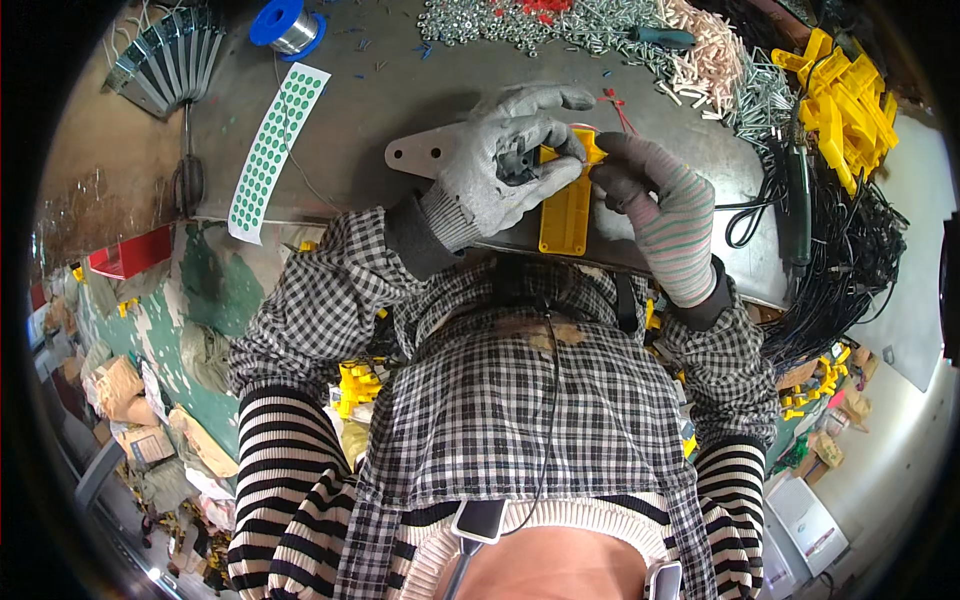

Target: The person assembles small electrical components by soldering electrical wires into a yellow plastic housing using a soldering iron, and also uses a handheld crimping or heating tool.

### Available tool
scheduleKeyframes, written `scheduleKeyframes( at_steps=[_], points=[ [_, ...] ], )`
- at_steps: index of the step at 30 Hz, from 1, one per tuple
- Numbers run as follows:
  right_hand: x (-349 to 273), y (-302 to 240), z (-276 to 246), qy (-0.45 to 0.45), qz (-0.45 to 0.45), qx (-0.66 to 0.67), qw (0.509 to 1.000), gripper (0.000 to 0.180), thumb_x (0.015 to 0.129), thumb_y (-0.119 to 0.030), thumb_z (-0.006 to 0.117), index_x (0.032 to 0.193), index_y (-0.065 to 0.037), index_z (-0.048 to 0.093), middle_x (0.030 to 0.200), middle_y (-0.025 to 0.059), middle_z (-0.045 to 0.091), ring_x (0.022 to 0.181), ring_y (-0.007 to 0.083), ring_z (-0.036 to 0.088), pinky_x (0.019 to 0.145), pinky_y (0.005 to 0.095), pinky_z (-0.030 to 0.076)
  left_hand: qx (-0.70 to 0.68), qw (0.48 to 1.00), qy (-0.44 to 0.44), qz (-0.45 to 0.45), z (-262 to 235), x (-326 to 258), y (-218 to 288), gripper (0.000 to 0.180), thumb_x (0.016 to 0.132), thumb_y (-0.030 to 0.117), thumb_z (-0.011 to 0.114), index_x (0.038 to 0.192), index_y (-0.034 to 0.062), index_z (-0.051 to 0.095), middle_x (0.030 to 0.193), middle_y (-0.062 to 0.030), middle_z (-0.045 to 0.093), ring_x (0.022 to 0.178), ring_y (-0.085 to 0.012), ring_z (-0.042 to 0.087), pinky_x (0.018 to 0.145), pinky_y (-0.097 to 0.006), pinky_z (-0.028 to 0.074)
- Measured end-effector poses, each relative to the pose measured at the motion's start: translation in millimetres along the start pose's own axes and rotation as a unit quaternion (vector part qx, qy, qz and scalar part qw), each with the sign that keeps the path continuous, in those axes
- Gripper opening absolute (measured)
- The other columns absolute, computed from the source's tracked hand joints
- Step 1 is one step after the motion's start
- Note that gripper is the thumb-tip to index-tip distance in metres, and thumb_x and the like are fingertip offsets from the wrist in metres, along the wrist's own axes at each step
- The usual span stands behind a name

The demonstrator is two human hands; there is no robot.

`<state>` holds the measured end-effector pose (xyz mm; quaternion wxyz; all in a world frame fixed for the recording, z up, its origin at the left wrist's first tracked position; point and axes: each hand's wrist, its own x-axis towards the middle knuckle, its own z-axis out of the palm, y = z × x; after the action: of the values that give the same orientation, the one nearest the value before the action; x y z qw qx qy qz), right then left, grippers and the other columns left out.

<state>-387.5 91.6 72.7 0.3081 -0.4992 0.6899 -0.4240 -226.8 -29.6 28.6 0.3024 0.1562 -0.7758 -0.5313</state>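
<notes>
My left hand (505, 165), in a grey work glove, is closed around the top end of a long yellow plastic housing (566, 210), the fingers curled over a small dark part (520, 165) that sits at that end. My right hand (655, 200), in a striped knit glove, pinches the same end from the other side, fingertips touching the yellow edge just beside the left thumb. The housing lies lengthwise toward me on the grey metal bench (390, 100), partly over a flat metal plate (425, 152) with holes in its rounded end. As I judge it, the dark piece is being seated and is not yet home; nothing shows a fastener put in, and a heap of yellow housings (840, 105) at the right waits beside a tangle of black cables (845, 250). Further out lie a scatter of small screws and nuts (560, 25), a green-handled screwdriver (660, 37), a sheet of green round stickers (275, 145) and a blue spool (285, 25). The gloves hide the joint itself, so I cannot tell how the dark part fits.
</notes>
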Motion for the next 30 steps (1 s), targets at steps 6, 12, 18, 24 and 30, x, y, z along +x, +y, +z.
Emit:
scheduleKeyframes(
  at_steps=[6, 12, 18, 24, 30],
  points=[
    [-2, 2, 6, -0.005, -0.037, -0.012, 0.999, 0.022, 0.088, -0.008, 0.068, 0.108, -0.001, 0.064, 0.088, 0.0085, 0.069, 0.081, 0.0131, 0.067, 0.072, 0.026, 0.053, -0.108, 0.993, 0.006, -0.056, 2, 1, 9, 0.009, 0.084, 0.005, 0.069, 0.093, 0.0033, 0.067, 0.132, -0.0094, 0.054, 0.123, -0.0185, 0.047, 0.103, -0.034, 0.039],
    [0, -3, 7, -0.005, -0.059, -0.013, 0.998, 0.016, 0.086, -0.005, 0.069, 0.102, -0.001, 0.066, 0.087, 0.008, 0.069, 0.08, 0.0149, 0.067, 0.071, 0.0265, 0.052, -0.127, 0.991, 0.024, -0.029, 3, -1, 2, 0.013, 0.083, 0.006, 0.069, 0.096, 0.0039, 0.067, 0.132, -0.0097, 0.054, 0.123, -0.0207, 0.047, 0.105, -0.036, 0.036],
    [2, -4, 7, 0.009, -0.13, -0.071, 0.989, 0.017, 0.08, -0.004, 0.071, 0.097, -0.003, 0.067, 0.083, 0.0105, 0.067, 0.075, 0.0216, 0.067, 0.066, 0.0294, 0.051, -0.113, 0.993, -0.033, -0.011, -7, 4, 8, 0.018, 0.084, 0.003, 0.064, 0.102, 0.0004, 0.064, 0.133, -0.0103, 0.053, 0.122, -0.0217, 0.048, 0.105, -0.035, 0.037],
    [3, 0, 5, 0.016, -0.244, -0.263, 0.933, 0.016, 0.078, -0.008, 0.071, 0.093, -0.007, 0.067, 0.076, 0.0096, 0.063, 0.065, 0.022, 0.062, 0.058, 0.0309, 0.048, -0.195, 0.966, -0.085, -0.146, -7, 6, 11, 0.017, 0.082, 0.002, 0.061, 0.098, -0.0009, 0.064, 0.136, -0.0082, 0.048, 0.118, -0.0224, 0.051, 0.099, -0.03, 0.041],
    [32, -4, -20, -0.153, 0.229, 0.117, 0.954, 0.014, 0.082, -0.009, 0.067, 0.094, -0.003, 0.064, 0.065, 0.0114, 0.061, 0.056, 0.025, 0.062, 0.053, 0.0305, 0.048, 0.337, 0.921, 0.021, 0.194, -2, 13, 30, 0.009, 0.075, 0.005, 0.065, 0.082, 0.0004, 0.066, 0.124, -0.0065, 0.059, 0.12, -0.0282, 0.05, 0.105, -0.04, 0.036]
  ],
)
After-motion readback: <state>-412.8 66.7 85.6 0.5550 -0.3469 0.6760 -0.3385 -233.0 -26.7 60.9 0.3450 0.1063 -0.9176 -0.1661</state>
